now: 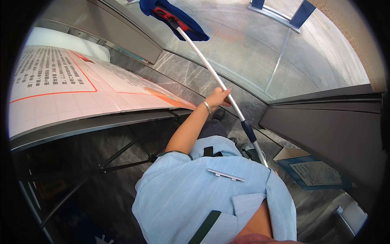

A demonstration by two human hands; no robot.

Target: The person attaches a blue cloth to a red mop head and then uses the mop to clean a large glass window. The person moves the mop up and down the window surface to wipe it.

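My left hand [218,99] is closed around the silver telescopic pole [207,64] of a cleaning tool, a bracelet on its wrist. At the pole's far end is a blue cloth-covered head [195,32] with a red and black plate. It lies in front of the glass panel [240,52]; whether it touches the glass I cannot tell. A dark blue locking collar [249,131] sits lower on the pole, whose near end runs behind my light blue shirt [195,189]. Only a sliver of skin by that end shows, perhaps my right hand [276,173]; its grip is hidden.
A large printed board [106,94] on a black folding frame [122,155] stands close on my left. Dark metal framing [320,122] borders the glass on the right. Below it sits a blue box bearing writing [313,170]. A bucket-like container [251,151] is near my feet.
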